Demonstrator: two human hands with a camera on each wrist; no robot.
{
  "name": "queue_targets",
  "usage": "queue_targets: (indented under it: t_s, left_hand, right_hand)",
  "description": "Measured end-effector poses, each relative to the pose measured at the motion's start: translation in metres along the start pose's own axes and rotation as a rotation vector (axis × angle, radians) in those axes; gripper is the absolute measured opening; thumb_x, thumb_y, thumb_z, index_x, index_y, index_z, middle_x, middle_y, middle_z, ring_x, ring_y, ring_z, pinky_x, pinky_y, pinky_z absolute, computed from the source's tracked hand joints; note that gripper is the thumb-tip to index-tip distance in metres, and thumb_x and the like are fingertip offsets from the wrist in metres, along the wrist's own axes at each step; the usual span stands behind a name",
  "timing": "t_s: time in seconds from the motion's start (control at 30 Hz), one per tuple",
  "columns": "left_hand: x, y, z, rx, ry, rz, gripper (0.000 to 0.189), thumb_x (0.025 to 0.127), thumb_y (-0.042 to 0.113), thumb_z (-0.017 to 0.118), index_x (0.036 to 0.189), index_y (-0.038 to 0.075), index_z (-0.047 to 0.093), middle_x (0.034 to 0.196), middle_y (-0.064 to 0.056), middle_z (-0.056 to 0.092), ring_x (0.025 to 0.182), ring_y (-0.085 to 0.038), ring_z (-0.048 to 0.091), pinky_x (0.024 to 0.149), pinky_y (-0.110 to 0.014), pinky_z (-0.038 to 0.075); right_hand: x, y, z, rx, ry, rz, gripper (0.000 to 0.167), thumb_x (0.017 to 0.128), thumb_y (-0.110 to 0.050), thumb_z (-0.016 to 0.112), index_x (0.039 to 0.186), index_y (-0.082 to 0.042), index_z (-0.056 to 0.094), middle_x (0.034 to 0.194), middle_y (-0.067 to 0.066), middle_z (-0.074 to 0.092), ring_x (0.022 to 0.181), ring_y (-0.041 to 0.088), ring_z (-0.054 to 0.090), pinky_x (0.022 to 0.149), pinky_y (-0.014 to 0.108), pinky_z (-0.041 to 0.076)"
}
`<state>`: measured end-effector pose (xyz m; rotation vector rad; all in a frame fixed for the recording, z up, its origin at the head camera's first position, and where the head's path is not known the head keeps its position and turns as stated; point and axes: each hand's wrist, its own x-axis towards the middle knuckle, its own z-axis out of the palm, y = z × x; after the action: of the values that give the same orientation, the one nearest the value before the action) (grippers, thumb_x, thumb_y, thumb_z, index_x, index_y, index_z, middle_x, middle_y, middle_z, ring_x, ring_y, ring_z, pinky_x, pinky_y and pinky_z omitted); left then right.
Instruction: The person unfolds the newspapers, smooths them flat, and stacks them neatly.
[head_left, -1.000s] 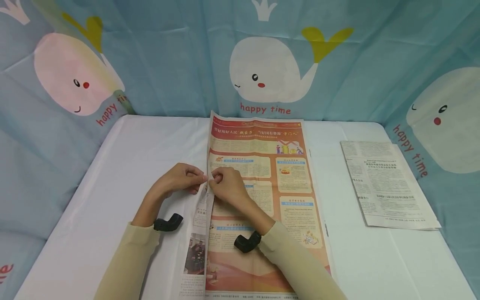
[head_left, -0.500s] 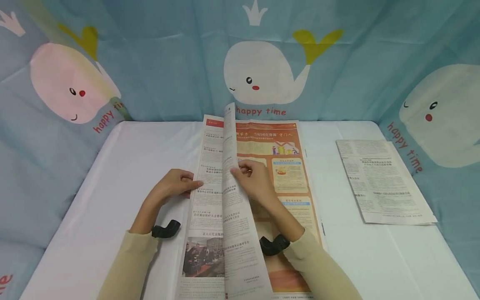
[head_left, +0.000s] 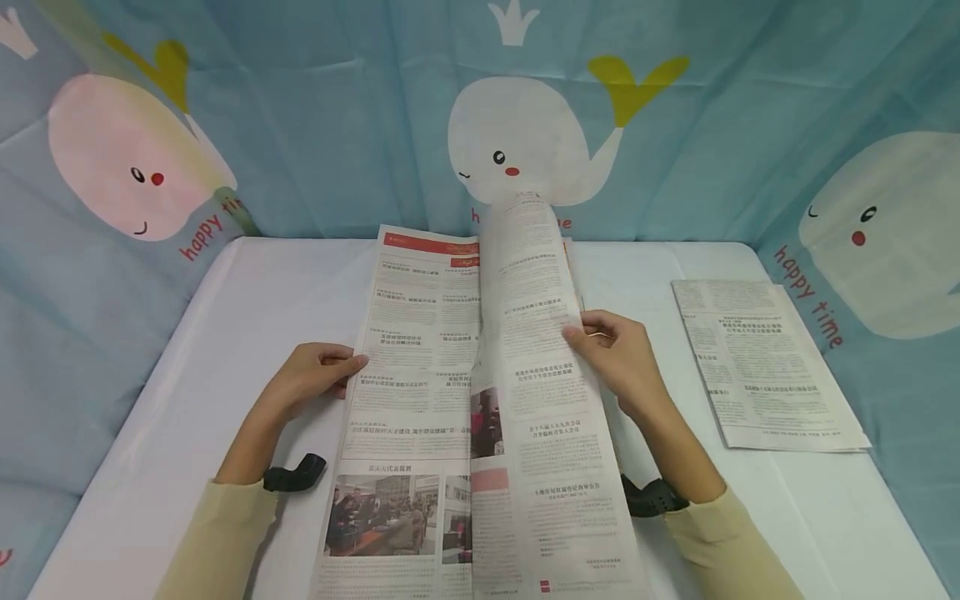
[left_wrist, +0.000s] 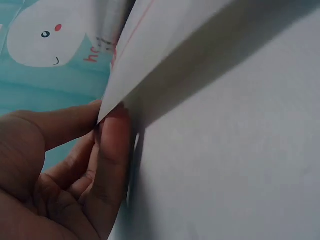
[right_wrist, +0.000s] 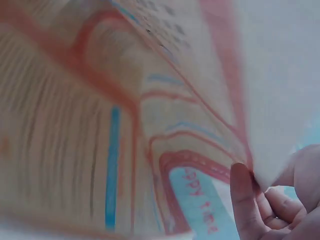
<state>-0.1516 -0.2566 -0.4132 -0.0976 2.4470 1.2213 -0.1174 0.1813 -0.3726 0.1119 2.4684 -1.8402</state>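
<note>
A newspaper (head_left: pixel 405 400) lies partly opened in front of me, its left page with a photo of people near the bottom. At the left edge of that page my left hand (head_left: pixel 318 379) pinches the paper between thumb and fingers; the left wrist view shows the sheet's edge (left_wrist: pixel 111 102) in that pinch, lifted off the table. My right hand (head_left: pixel 618 358) pinches the right edge of the other half, a raised, curved page (head_left: pixel 543 375). In the right wrist view the orange printed side (right_wrist: pixel 65 125) shows beneath, blurred.
A folded newspaper (head_left: pixel 772 367) lies on the right side of the white-covered table (head_left: pixel 255 292). Light blue curtains (head_left: pixel 352 133) with whale prints stand behind and at both sides. A black wrist camera (head_left: pixel 295 473) sits on the left wrist, another (head_left: pixel 652 497) on the right.
The right hand has moved rightward, turning the page edge away from the left. The left hand has shifted left with its edge. The newspaper has spread wider and the orange page is now mostly covered.
</note>
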Motion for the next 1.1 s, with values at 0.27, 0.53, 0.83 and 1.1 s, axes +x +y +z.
queue_targets:
  t_s: [0.27,0.53,0.83,1.1]
  left_hand:
    - [-0.012,-0.016,-0.026,0.005,0.090,-0.019,0.074,0.100,0.046,0.073,0.145,-0.010,0.056,0.129,-0.027,0.073,0.081,-0.003,0.073,0.071,-0.023,0.060]
    - [-0.021,-0.035,-0.056,0.082,0.144,-0.039,0.074,0.102,0.048,0.069,0.144,-0.011,0.056,0.133,-0.030,0.068,0.086,-0.002,0.068,0.073,-0.023,0.061]
    - [-0.026,-0.058,-0.100,0.157,0.149,-0.067,0.077,0.103,0.051,0.066,0.145,-0.013,0.055,0.133,-0.031,0.067,0.096,-0.008,0.071,0.079,-0.033,0.065]
    - [-0.030,-0.075,-0.124,0.146,0.184,-0.106,0.081,0.102,0.051,0.066,0.145,-0.016,0.052,0.123,-0.022,0.069,0.081,0.009,0.061,0.073,-0.025,0.063]
  right_hand:
    - [-0.009,0.012,-0.044,-0.027,0.055,0.083,0.050,0.103,-0.031,0.071,0.139,0.003,0.063,0.097,-0.014,0.069,0.086,0.000,0.070,0.077,0.019,0.060]
    - [-0.011,0.025,-0.085,-0.053,0.101,0.127,0.065,0.104,-0.034,0.068,0.153,0.004,0.049,0.097,-0.023,0.065,0.088,-0.005,0.066,0.077,0.013,0.058]
    - [-0.009,0.053,-0.122,-0.114,0.139,0.211,0.075,0.104,-0.041,0.067,0.160,0.002,0.040,0.103,-0.024,0.058,0.091,-0.006,0.060,0.077,0.010,0.053]
    - [-0.009,0.069,-0.139,-0.185,0.160,0.237,0.075,0.104,-0.040,0.068,0.160,0.002,0.040,0.096,-0.027,0.059,0.084,-0.004,0.060,0.073,0.013,0.053]
